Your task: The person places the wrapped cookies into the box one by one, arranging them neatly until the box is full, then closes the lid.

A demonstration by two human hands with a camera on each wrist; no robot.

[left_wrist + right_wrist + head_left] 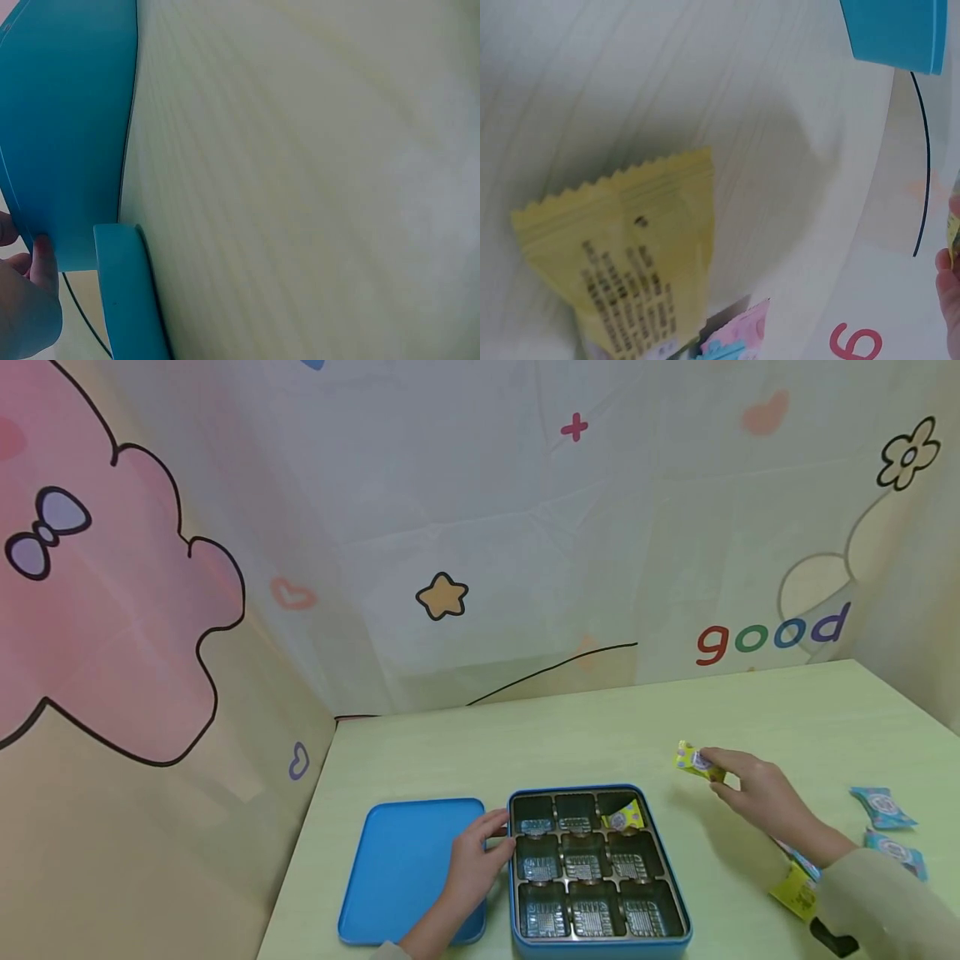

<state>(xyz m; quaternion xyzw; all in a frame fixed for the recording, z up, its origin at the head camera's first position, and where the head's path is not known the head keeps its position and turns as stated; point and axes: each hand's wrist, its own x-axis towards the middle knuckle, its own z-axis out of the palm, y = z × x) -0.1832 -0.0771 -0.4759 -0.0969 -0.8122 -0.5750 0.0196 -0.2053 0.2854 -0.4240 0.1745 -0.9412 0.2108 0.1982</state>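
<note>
A blue box [600, 948] with a dark tray of several compartments stands at the table's front. In its back right compartment lies a yellow snack packet [624, 817]. My left hand [480, 852] touches the box's left side, and its fingertips meet the blue wall in the left wrist view. Right of the box and above the table, my right hand [765, 797] pinches another yellow snack packet [693, 761] between thumb and fingers. The right wrist view shows only part of that hand, at the right edge.
The blue lid [412, 868] lies flat left of the box. Under the right forearm a yellow packet [795, 893] shows, printed side up in the right wrist view, with a pink-and-blue packet [739, 337] beside it. Blue packets [883, 808] lie farther right. A printed curtain [495, 527] hangs behind.
</note>
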